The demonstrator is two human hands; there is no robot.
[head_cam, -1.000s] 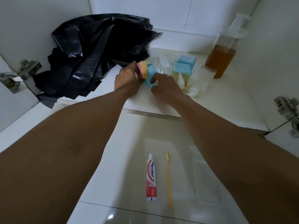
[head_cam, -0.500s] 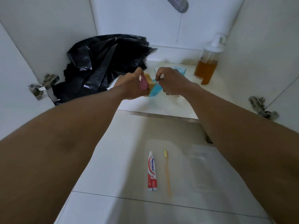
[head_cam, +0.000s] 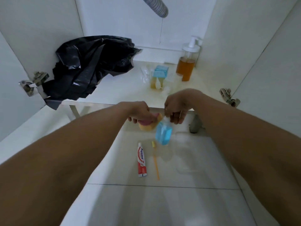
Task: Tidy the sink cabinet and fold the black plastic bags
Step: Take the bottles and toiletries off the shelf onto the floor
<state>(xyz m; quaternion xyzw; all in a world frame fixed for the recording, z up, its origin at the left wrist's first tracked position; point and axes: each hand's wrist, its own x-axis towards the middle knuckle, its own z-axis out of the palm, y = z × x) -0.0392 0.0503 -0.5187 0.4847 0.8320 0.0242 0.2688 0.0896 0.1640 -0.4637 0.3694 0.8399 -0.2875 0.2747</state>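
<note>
A heap of crumpled black plastic bags (head_cam: 91,67) fills the left side of the white cabinet floor (head_cam: 120,90). My left hand (head_cam: 138,113) is closed around a yellow and pink sponge (head_cam: 149,123), held just in front of the cabinet's front edge. My right hand (head_cam: 177,110) pinches the top of a small blue bottle (head_cam: 163,133), which hangs below it above the floor tiles. Both hands are outside the cabinet.
Inside the cabinet stand small blue-capped bottles (head_cam: 160,74), clear wrappers (head_cam: 145,74) and an amber pump dispenser (head_cam: 187,61). A grey drain hose (head_cam: 156,5) hangs above. On the floor tiles lie a toothpaste tube (head_cam: 142,159), a yellow toothbrush (head_cam: 155,159) and a clear tray (head_cam: 187,154). Door hinges (head_cam: 32,82) flank the opening.
Both hands have drawn back out of the cabinet toward me, carrying the sponge and the blue bottle, which now hang over the floor tiles.
</note>
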